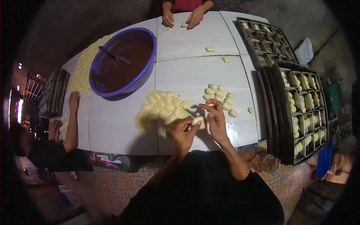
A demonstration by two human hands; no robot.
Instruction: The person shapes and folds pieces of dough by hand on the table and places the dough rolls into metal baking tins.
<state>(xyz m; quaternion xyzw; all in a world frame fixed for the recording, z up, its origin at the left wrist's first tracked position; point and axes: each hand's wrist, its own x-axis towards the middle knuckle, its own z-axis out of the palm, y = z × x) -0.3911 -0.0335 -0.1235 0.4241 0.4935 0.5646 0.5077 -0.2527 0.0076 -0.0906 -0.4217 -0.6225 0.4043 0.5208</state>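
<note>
My left hand (183, 135) grips a small pale dough piece (198, 122) between thumb and fingers over the tiled tabletop (202, 71). Just to its right, my right hand (217, 123) is raised with its fingers apart and nothing visible in them. A pile of flat, overlapping dough pieces (163, 107) lies beyond and left of my left hand, partly hidden by it. Several plump shaped dough pieces (219, 93) sit in a cluster beyond my right hand, and one small piece (250, 110) lies apart to the right.
A blue basin (142, 67) of brown mixture holds a utensil. Dough (83, 67) lies behind it. Compartmented metal trays (305, 116) with dough line the right edge; racks (54, 92) stand left. A co-worker's hands (195, 17) are across the table; another person's arm (72, 114) is at left.
</note>
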